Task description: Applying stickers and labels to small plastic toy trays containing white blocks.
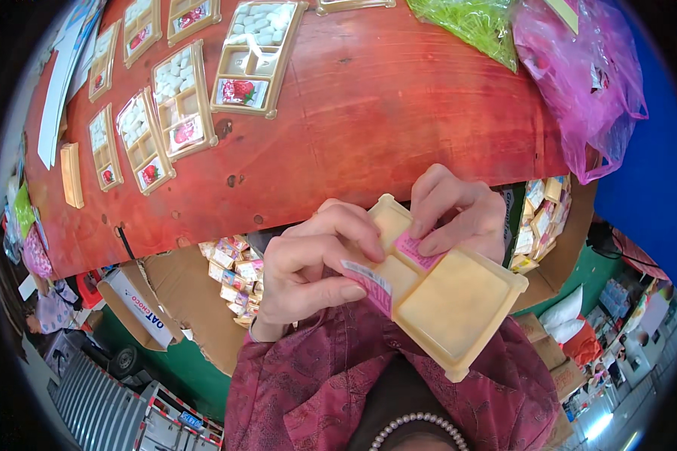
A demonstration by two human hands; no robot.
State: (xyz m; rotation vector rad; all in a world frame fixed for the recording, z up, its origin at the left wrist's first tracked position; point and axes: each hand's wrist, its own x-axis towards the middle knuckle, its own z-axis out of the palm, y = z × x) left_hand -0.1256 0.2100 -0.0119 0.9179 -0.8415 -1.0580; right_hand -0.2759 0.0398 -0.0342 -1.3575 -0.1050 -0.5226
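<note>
Tray (459, 304) between both hands (297, 274), pink label (414, 252) partly under fingertips (431, 246)

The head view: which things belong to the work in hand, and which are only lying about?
In the work:
tan tray, between the left fingers and right fingers
pink label against it
probably the filled trays of similar shape on the red table

Probably just lying about:
pink plastic bag
green plastic bag

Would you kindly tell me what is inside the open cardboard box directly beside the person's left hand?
The cardboard box holds a heap of small wrapped packets. Anything deeper is hidden, and the red tabletop and left hand cover part of the box.
</note>
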